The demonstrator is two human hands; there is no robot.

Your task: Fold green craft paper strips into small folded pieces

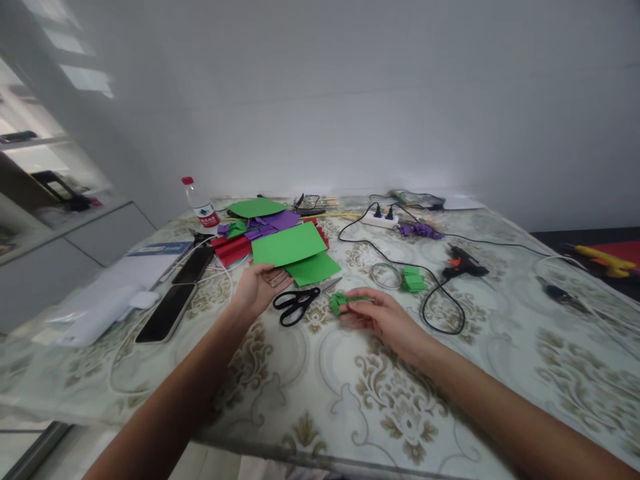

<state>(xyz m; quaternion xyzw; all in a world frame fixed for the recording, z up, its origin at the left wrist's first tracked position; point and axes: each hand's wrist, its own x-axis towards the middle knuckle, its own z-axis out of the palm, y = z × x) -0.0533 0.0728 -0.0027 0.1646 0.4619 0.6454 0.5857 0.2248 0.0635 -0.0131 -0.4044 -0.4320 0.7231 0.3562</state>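
Observation:
My left hand grips the near edge of a green paper sheet, its fingertips partly hidden beneath it. The sheet is tilted up over a second green sheet lying on the table. Small folded green paper pieces lie at the fingertips of my right hand, whose fingers are closed around part of them. Between my hands rest black-handled scissors, with the blades pointing away to the right. Another bunch of green paper pieces sits beyond my right hand, beside a roll of clear tape.
Red paper, purple paper and a green oval are piled at the back. A glue gun with a looping cord lies right, near a power strip. Phones and a bottle stand left.

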